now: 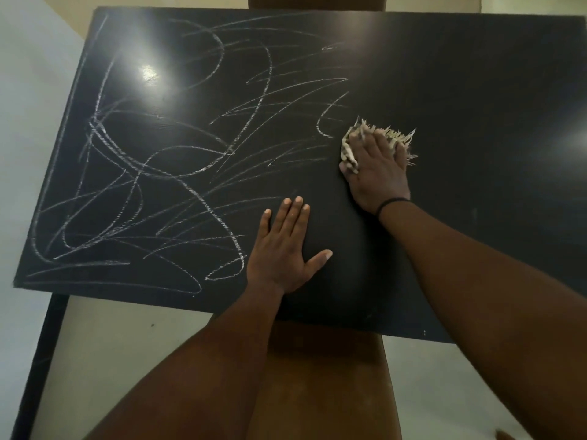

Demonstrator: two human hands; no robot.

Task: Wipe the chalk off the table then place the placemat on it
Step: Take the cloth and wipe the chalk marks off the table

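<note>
A black table fills the view. White chalk scribbles cover its left and middle parts; the right part shows bare black. My right hand presses a frayed pale cloth flat on the table at the right edge of the scribbles. The cloth's fringe sticks out past my fingers. My left hand lies flat on the table near the front edge, fingers spread, holding nothing. No placemat is in view.
A brown chair seat sits under the table's front edge, between my arms. A second chair back shows beyond the far edge. A black table leg runs down at the lower left over a pale floor.
</note>
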